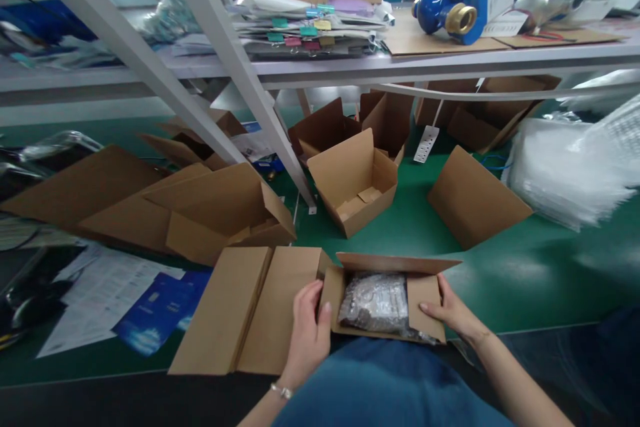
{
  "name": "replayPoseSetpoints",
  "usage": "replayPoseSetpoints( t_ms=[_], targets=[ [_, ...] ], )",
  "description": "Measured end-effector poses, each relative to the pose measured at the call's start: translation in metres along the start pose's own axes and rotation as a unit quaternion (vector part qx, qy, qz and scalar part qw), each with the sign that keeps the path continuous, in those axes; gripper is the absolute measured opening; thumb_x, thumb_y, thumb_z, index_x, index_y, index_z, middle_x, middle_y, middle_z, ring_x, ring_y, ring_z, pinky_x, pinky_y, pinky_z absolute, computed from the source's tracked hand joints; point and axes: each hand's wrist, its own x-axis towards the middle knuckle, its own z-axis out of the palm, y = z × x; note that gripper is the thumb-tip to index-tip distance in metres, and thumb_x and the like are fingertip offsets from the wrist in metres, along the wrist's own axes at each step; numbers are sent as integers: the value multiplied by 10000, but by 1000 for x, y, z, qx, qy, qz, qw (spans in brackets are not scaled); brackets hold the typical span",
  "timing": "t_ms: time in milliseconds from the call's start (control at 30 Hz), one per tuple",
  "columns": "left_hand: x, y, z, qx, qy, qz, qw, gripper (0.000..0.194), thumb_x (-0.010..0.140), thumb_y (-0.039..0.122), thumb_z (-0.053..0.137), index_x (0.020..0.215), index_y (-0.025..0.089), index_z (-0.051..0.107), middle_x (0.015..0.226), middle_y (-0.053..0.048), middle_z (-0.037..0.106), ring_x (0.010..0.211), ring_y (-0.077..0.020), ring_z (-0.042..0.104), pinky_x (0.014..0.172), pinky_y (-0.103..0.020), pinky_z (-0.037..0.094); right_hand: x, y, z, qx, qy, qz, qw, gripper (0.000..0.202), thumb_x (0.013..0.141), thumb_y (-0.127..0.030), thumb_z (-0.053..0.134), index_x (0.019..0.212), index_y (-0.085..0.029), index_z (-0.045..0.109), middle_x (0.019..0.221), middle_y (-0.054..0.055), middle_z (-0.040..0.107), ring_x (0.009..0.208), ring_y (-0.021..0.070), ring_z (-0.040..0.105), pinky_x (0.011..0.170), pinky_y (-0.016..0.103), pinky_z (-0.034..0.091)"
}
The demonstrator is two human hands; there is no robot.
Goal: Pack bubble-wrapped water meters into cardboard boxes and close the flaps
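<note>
Open carton [333, 293] at the near edge of the green counter [545, 287], close against the person's blue clothing [400, 387]; inside it, a bundle in clear wrap [375, 300], partly covered by the right end flap [424, 303]; right hand [450, 310] grips that end, thumb over the flap; left hand [311, 320] lies curled at the left wall, though whether it pinches the cardboard I cannot tell. Just left, two flat-topped boxes [223, 310] side by side; farther left, a blue leaflet [155, 310] over printed sheets [90, 310]; beyond, more open cartons [360, 190]; far right, stacked translucent packing sheets [555, 167].
</note>
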Motion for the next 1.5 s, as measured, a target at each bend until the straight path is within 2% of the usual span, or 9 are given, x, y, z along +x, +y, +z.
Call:
replayPoseSetpoints(
  t_ms=[100,233,433,633,800,933,1033,1233,1500],
  targets=[
    [15,2,9,-233,-57,-236,942,586,844,530,331,1326,198,292,1356,-87,354,1274,-228,304,1085,-448,258,5,-12,3,-13,-34,24,999,687,675,-354,702,1194,-184,284,1131,124,508,1016,235,523,897,413,446],
    [30,7,15,-477,-205,-262,813,780,786,688,51,1346,210,309,1420,-15,258,1335,-169,152,1132,-345,149,3,-20,2,-60,-22,14,998,677,673,-362,694,1180,-177,285,1156,112,492,1035,216,508,923,369,434],
    [44,-12,48,-253,-223,-157,928,1096,548,372,762,1361,129,69,1359,-171,322,1207,-244,392,1063,-404,278,6,-17,0,-144,-8,-3,990,710,686,-377,680,1209,-163,249,1204,141,458,1102,233,468,978,400,387],
    [45,-23,63,-202,-213,-125,948,458,697,382,603,1034,116,444,1022,-118,581,905,-208,572,790,-345,479,-12,-7,-11,-265,12,-143,953,593,753,-374,603,1244,-187,329,1375,122,255,1277,228,253,1077,424,241],
    [55,-27,35,-102,-290,-49,950,275,767,289,499,987,151,589,1092,-78,578,1063,-197,502,996,-370,343,-22,-20,-32,-452,-80,-206,864,438,855,-314,433,1287,-255,387,1404,68,228,1268,221,275,1054,417,287],
    [68,-13,7,180,-430,147,872,584,760,104,429,1281,366,397,1425,-41,242,1285,-288,259,1055,-508,158,-11,-43,-41,-649,-197,-222,700,608,819,-84,295,1347,-384,265,1410,-75,219,1327,236,75,1053,468,267],
    [73,7,2,339,-491,245,764,654,726,162,495,1321,369,320,1426,-119,202,1314,-364,105,988,-639,84,-6,-66,-28,-692,-245,-186,653,706,735,-43,308,1366,-348,234,1406,-59,232,1327,243,56,1066,517,185],
    [53,18,39,348,-458,261,776,1279,399,783,551,1404,194,22,1407,-268,-89,1271,-468,-100,846,-726,-105,-9,-72,31,-706,-226,-72,667,1087,511,-616,634,1399,-203,163,1421,196,-51,1265,429,-121,908,705,-19],
    [48,31,41,352,-425,262,792,1201,410,576,669,1393,173,110,1408,-256,117,1239,-468,156,904,-705,78,-8,-61,29,-676,-205,-94,701,990,550,-385,631,1393,-288,120,1432,168,-47,1291,402,-7,906,591,290]
  ],
)
